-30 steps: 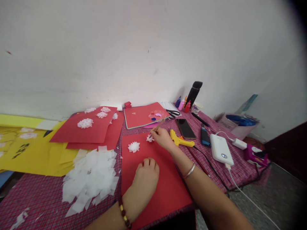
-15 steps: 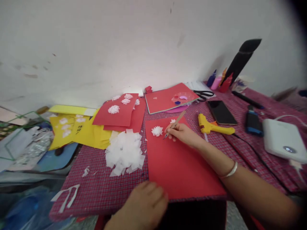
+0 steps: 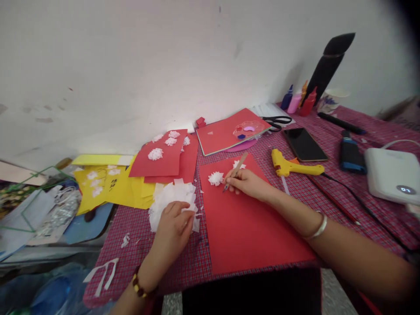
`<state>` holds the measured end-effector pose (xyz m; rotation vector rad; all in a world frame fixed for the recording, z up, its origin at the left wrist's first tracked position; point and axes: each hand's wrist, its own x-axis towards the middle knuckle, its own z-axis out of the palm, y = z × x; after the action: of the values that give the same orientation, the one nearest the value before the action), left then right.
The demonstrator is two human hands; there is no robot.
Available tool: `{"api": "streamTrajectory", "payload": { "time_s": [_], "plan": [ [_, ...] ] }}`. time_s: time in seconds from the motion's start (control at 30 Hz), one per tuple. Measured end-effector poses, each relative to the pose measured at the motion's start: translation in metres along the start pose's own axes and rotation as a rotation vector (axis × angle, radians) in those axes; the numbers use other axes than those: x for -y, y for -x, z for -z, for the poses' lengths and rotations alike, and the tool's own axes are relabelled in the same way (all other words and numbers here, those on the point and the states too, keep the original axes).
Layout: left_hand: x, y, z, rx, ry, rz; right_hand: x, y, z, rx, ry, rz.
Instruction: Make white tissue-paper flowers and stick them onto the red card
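My right hand is closed around a slim light-brown pencil, its dark tip pointing down close to the large red sheet. Just left of that tip, a tufted white paper flower sits on the sheet. A smaller white paper tuft lies behind the pencil. My left hand hovers over or touches the pile of white tissue paper squares, covering part of it. Its fingers are bent, with thumb and forefinger apart, and nothing shows between them.
Red cards with white tufts and yellow sheets lie at left. Behind are a paint palette and scissors. To the right are a yellow glue gun, its cord, a phone and a white power bank.
My left hand has moved forward from the table's front edge to the pile of tissue squares. The right hand keeps its hold on the pencil beside the white flower. The view has shifted slightly.
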<state>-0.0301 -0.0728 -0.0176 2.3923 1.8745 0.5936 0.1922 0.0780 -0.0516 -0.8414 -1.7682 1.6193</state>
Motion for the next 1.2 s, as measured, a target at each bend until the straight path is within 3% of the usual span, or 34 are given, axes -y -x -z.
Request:
{"api": "streamTrajectory", "payload": {
  "time_s": [0.1,0.2,0.27,0.33,0.6,0.97,1.2],
  "plan": [
    [-0.006,-0.015,0.004,-0.067,0.344,0.195,0.012,0.004,0.000,-0.048,-0.090,0.100],
    [-0.015,-0.039,-0.002,-0.063,0.851,0.435,0.027,0.013,-0.002,-0.077,-0.190,0.199],
    [-0.024,-0.056,-0.010,-0.094,1.137,0.509,0.033,0.019,-0.003,-0.083,-0.236,0.262],
    [-0.033,-0.072,-0.019,-0.121,1.287,0.523,0.036,0.022,-0.003,-0.108,-0.261,0.320],
    [-0.050,-0.089,-0.035,-0.127,1.381,0.512,0.033,0.017,0.000,-0.162,-0.262,0.342],
    [-0.047,-0.087,-0.039,-0.162,1.442,0.543,0.034,0.017,-0.004,-0.155,-0.230,0.303],
    [-0.045,-0.081,-0.030,-0.085,1.586,0.439,0.030,0.018,-0.003,-0.149,-0.268,0.305]
  ]
}}
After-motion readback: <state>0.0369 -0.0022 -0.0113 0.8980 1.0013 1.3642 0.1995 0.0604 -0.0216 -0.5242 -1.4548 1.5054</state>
